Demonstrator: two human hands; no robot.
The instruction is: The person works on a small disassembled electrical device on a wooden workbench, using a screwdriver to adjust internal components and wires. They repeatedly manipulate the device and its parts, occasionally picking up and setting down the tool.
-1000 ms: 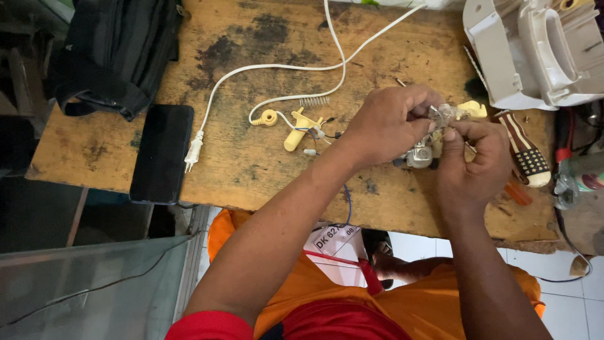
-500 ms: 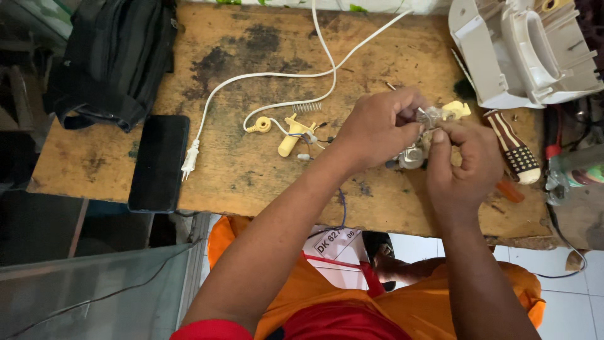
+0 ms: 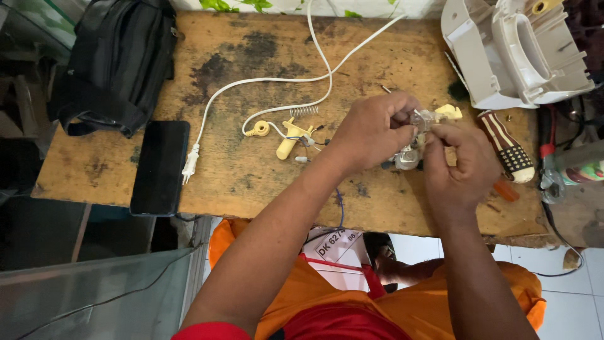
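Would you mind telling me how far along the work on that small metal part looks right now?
Done: the grey plastic housing lies opened at the bench's far corner, and yellow plastic pieces and a spring lie loose on the wooden bench. In hand: left hand and right hand both grip the small metal part. Left: nothing is refitted; the striped-handled screwdriver lies unused.

A dark, blank rectangular phone screen lies at nine o'clock on the wooden bench; a white tag sits at six.
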